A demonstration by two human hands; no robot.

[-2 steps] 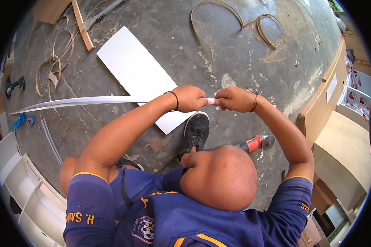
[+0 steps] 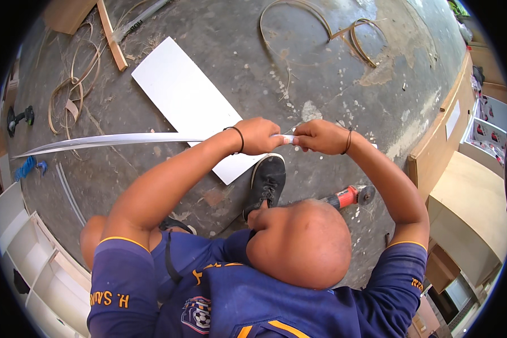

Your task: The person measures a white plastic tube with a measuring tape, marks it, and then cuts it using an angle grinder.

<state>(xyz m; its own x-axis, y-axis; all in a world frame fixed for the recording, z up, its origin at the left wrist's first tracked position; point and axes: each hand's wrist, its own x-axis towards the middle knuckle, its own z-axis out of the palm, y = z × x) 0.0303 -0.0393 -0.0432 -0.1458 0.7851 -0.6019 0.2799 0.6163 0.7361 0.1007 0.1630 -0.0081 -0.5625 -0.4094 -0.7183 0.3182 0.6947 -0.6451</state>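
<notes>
My left hand (image 2: 257, 135) and my right hand (image 2: 323, 137) meet in front of me, a small gap between them. Both are closed on a long, thin white strip (image 2: 135, 138). It runs far out to the left past my left hand, and a short end sticks out beyond my right wrist. Between my fingertips a whitish section shows; the rest of the grip is hidden by my fingers. Beneath my left hand, a white rectangular board (image 2: 180, 84) lies slantwise on the floor, close to my black shoe (image 2: 268, 179).
A red angle grinder (image 2: 348, 196) lies right of my knee. Coiled edging strips (image 2: 365, 42) and a wooden batten (image 2: 112, 36) are on the concrete floor. A drill (image 2: 20, 119) lies at far left. White cabinet frames (image 2: 42, 265) stand lower left; wooden panels (image 2: 442, 124) stand right.
</notes>
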